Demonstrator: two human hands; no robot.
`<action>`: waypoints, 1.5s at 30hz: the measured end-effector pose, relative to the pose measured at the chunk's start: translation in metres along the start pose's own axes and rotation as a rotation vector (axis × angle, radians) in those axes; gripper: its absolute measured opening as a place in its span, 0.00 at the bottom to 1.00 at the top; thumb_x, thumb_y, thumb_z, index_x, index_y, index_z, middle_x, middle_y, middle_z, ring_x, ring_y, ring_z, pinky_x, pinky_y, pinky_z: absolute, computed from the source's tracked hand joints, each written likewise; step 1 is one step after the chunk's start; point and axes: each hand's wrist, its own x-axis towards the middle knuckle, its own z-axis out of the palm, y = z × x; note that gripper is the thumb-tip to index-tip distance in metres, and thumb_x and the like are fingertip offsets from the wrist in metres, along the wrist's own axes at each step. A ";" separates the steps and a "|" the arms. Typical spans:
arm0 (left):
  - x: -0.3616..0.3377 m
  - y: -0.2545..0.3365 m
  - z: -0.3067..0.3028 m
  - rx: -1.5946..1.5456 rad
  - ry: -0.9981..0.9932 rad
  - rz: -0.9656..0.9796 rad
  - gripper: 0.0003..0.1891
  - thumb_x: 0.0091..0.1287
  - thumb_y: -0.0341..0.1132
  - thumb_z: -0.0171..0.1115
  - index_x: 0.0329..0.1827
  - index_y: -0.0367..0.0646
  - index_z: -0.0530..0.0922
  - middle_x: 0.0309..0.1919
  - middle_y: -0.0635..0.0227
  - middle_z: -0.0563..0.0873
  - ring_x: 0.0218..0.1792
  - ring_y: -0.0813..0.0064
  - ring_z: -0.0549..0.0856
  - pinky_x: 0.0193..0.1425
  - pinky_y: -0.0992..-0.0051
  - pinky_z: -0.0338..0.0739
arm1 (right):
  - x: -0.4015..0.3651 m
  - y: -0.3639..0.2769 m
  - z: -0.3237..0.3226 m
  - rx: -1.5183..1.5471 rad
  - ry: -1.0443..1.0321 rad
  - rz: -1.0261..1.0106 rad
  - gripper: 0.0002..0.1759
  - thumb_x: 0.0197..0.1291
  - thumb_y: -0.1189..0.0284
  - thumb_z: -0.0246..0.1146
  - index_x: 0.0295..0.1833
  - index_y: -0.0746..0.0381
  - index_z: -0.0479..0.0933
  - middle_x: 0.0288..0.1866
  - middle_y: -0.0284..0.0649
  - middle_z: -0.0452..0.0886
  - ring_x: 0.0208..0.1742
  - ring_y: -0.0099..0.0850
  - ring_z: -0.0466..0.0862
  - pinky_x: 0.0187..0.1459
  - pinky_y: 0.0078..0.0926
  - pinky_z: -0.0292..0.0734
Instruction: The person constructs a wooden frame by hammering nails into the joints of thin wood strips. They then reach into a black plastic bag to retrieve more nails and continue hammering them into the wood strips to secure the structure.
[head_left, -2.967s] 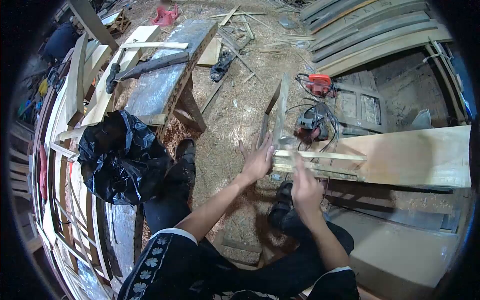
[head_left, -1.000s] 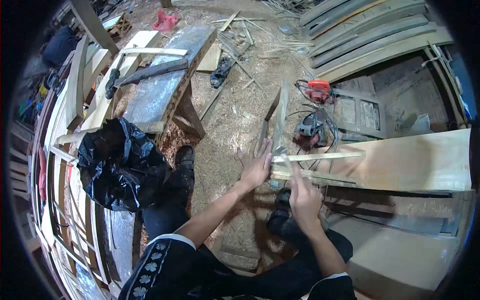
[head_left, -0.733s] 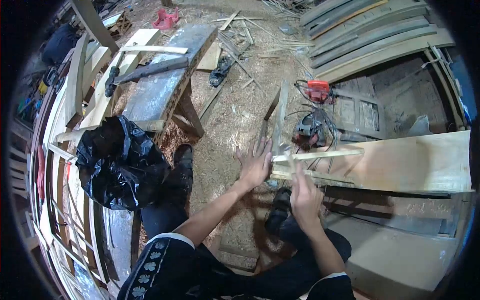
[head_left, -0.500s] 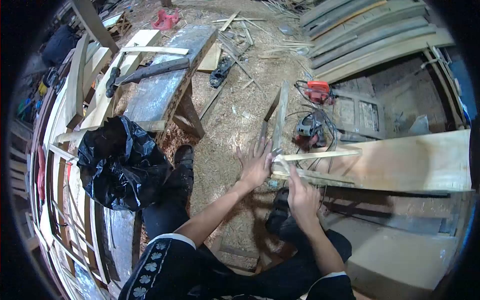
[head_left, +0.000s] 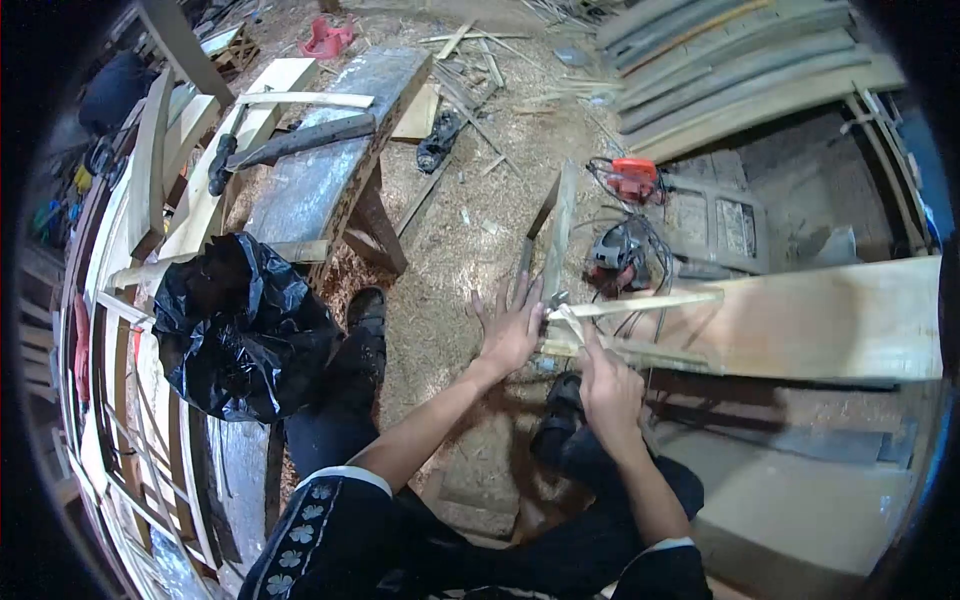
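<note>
My right hand (head_left: 611, 392) is closed round the light handle of a hammer (head_left: 570, 318), whose metal head lies near the corner of a narrow wooden frame (head_left: 650, 303). Just left of that head, my left hand (head_left: 512, 332) rests at the frame's end with its fingers spread. A thin upright strip (head_left: 560, 235) joins the frame beyond my fingertips. Whether a nail is under my left hand is hidden. The frame's slats reach right, over a wide pale board (head_left: 830, 320).
A black plastic bag (head_left: 245, 330) sits at the left beside a worn bench (head_left: 330, 140). Ahead on the right are an orange power tool (head_left: 633, 180), a grey one (head_left: 618, 250) with loose cables, and stacked planks (head_left: 740, 80). Wood scraps litter the floor.
The hammer in my right hand has shifted slightly, and its head now shows clearly near the frame's corner. My left hand has stayed nearly in place.
</note>
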 end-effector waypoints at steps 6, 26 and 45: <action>0.001 -0.005 0.007 0.113 0.010 0.020 0.30 0.82 0.50 0.25 0.85 0.57 0.49 0.85 0.64 0.49 0.83 0.50 0.46 0.77 0.28 0.24 | -0.007 -0.010 0.000 0.014 0.075 0.014 0.30 0.67 0.77 0.57 0.75 0.61 0.69 0.27 0.46 0.79 0.19 0.39 0.77 0.22 0.41 0.70; -0.001 -0.001 0.001 0.054 -0.033 -0.011 0.30 0.82 0.51 0.19 0.86 0.63 0.43 0.85 0.66 0.46 0.84 0.54 0.43 0.77 0.31 0.19 | 0.001 -0.013 0.004 0.188 0.120 0.136 0.26 0.70 0.73 0.58 0.73 0.60 0.72 0.28 0.48 0.82 0.20 0.44 0.80 0.23 0.44 0.73; -0.003 0.001 0.003 0.029 0.016 0.006 0.30 0.82 0.49 0.25 0.85 0.54 0.50 0.85 0.61 0.48 0.84 0.51 0.46 0.77 0.28 0.23 | 0.004 -0.010 -0.007 -0.066 -0.138 0.071 0.27 0.71 0.71 0.57 0.75 0.60 0.69 0.30 0.50 0.82 0.23 0.47 0.82 0.27 0.47 0.74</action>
